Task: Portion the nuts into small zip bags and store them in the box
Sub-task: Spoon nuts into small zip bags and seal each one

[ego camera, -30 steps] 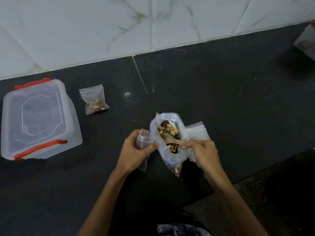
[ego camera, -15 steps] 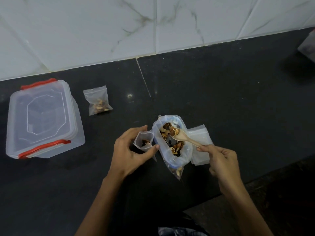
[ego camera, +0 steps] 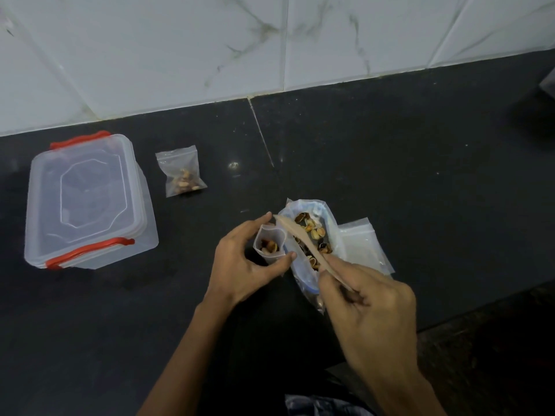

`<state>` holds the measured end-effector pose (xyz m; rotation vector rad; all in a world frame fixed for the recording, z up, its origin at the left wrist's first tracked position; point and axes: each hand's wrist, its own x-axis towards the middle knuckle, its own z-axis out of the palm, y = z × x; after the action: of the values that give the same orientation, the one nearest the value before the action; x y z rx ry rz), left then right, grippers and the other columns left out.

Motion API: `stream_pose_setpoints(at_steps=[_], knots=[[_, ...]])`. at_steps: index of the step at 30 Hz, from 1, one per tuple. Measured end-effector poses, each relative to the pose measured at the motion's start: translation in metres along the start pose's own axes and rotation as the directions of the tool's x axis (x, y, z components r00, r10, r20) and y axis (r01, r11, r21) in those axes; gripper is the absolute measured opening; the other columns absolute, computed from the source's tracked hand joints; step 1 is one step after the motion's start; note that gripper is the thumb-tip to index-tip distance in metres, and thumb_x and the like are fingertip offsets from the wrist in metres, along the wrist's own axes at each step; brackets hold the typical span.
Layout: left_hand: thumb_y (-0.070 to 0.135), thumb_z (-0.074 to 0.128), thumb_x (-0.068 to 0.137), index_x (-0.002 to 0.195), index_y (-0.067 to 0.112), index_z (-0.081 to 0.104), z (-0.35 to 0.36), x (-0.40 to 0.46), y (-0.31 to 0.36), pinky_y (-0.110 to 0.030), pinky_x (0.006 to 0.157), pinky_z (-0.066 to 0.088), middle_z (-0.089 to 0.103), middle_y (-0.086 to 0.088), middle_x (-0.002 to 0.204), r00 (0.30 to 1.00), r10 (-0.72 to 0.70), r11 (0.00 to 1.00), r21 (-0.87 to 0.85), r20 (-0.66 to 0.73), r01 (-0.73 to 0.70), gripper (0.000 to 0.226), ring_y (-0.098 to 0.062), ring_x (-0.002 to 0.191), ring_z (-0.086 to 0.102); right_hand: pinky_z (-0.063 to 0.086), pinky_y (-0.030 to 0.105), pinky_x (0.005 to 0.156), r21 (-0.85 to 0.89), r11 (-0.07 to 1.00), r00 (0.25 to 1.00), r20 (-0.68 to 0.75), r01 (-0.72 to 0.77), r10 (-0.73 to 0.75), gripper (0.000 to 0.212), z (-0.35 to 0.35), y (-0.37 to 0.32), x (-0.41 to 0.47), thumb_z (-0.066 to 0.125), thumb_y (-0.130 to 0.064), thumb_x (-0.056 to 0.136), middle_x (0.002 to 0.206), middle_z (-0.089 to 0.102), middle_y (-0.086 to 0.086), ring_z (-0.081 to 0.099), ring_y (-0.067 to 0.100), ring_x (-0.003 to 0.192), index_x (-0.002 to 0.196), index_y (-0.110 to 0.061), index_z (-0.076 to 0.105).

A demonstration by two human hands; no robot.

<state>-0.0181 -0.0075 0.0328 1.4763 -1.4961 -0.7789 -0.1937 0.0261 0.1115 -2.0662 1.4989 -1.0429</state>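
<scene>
Centre of the frame: left hand (ego camera: pixel 240 262) curls thumb and fingers round a small zip bag (ego camera: pixel 269 243), its mouth held open upward, a few nuts showing inside.
Right grip: right hand (ego camera: pixel 372 307), lower right of centre, pinches the handle of a wooden spoon (ego camera: pixel 303 240) between thumb and fingers (the other fingers are curled in).
Spoon: slants up and left across the big bag, its tip just above the small bag's rim, beside the left forefinger.
Big bag (ego camera: pixel 312 235): stands open on the table (ego camera: pixel 420 175) between the two hands, touching the small bag, with nuts (ego camera: pixel 315 232) in shells inside.
Spare bags (ego camera: pixel 363 250): a flat clear stack lying under the big bag's right side.
Filled bag (ego camera: pixel 181 172): sealed, with nuts in it, flat on the table at upper left of centre, near the box.
Box (ego camera: pixel 87 202): clear, lid on, red clasps, at the left of the frame, well apart from both hands.
Wall (ego camera: pixel 270 40): white marble tiles along the top.
</scene>
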Motion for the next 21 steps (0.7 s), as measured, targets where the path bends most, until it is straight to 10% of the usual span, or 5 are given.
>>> stream_pose_setpoints(at_steps=[6, 14, 21], knots=[[0.05, 0.076, 0.062, 0.124, 0.026, 0.052, 0.001, 0.0, -0.003, -0.017, 0.087, 0.048, 0.061, 0.017, 0.112, 0.995, -0.044, 0.999, -0.001, 0.084, 0.044, 0.071, 0.0, 0.103, 0.06, 0.038, 0.013, 0.043, -0.093, 0.943, 0.948, -0.053, -0.319, 0.315, 0.017, 0.0, 0.04, 0.01, 0.062, -0.013, 0.085, 0.05, 0.053, -0.013, 0.051, 0.005, 0.044, 0.07, -0.017, 0.07], [0.027, 0.081, 0.067, 0.108, 0.027, 0.056, 0.005, 0.001, -0.002, -0.017, 0.075, 0.052, 0.063, 0.015, 0.102, 0.991, -0.045, 0.997, -0.052, 0.126, 0.052, 0.049, -0.003, 0.092, 0.063, 0.037, 0.004, 0.068, -0.258, 0.901, 0.909, 0.137, -0.35, 0.393, 0.016, 0.02, 0.047, 0.008, 0.057, -0.029, 0.09, 0.091, 0.066, -0.011, 0.053, -0.004, 0.079, 0.093, -0.02, 0.07], [0.023, 0.08, 0.07, 0.107, 0.025, 0.057, 0.006, 0.001, -0.007, -0.017, 0.075, 0.052, 0.064, 0.016, 0.101, 0.985, -0.061, 0.996, -0.056, 0.161, 0.071, 0.044, -0.004, 0.092, 0.064, 0.043, 0.017, 0.054, -0.153, 0.729, 0.7, 0.205, -0.668, 0.684, 0.012, 0.02, 0.047, 0.027, 0.058, -0.022, 0.088, 0.078, 0.06, -0.006, 0.057, 0.005, 0.068, 0.081, -0.014, 0.063]])
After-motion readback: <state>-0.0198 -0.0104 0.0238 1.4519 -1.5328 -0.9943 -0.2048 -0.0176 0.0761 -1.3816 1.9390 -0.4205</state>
